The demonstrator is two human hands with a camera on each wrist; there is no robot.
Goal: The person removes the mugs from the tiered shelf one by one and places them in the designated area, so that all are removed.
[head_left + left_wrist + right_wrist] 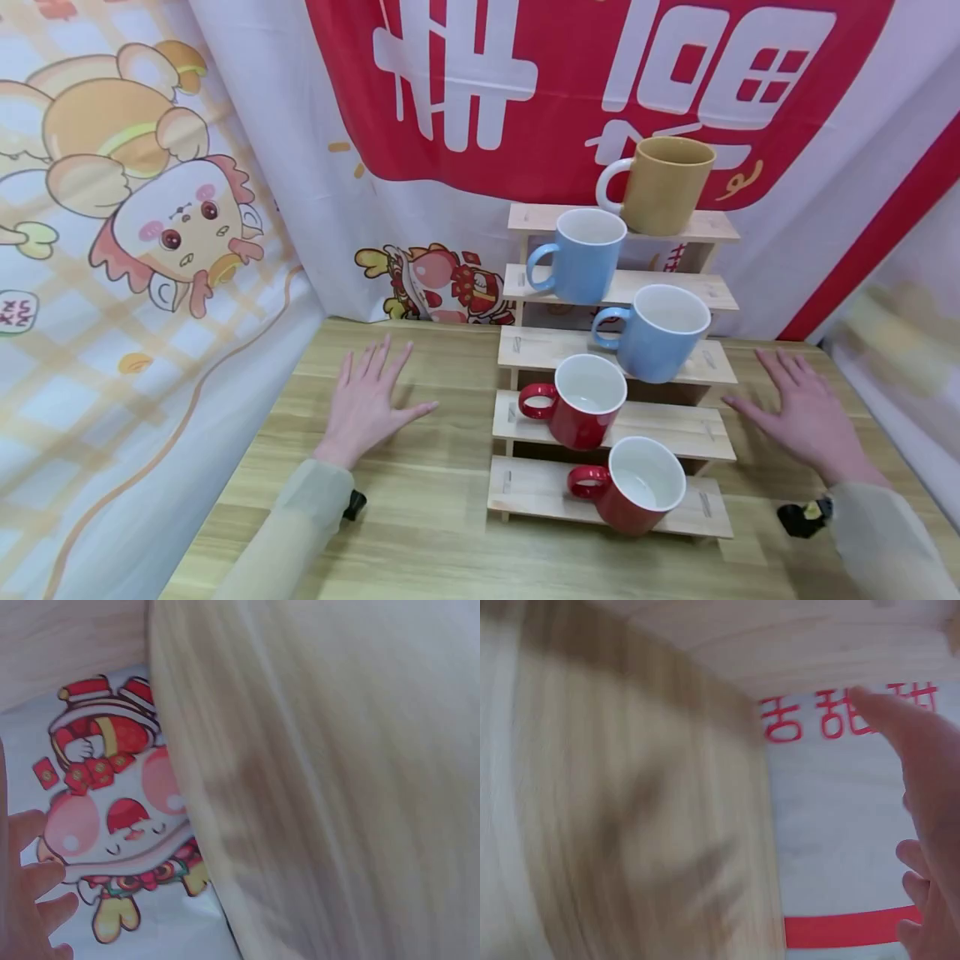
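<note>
My left hand [366, 410] is spread over the table to the left of a stepped wooden rack [525, 492], its fingers straight and holding nothing. On the rack's right side my right hand [806, 412] is spread too, thumb toward the rack. Mugs stand one to a step, handles to the left: a tan mug [667, 187] on top, a blue mug [583, 262] below it, then a second blue mug [658, 337], a red mug [581, 408], and another red mug [637, 492] on the lowest step. Both wrist views show fingers with no object between them.
The wood-grain table [405, 517] ends at a printed cloth backdrop [450, 217] with a red panel. Another patterned cloth [150, 375] hangs along the left, and pale cloth [892, 333] closes the right. A black device [804, 518] sits at the right wrist.
</note>
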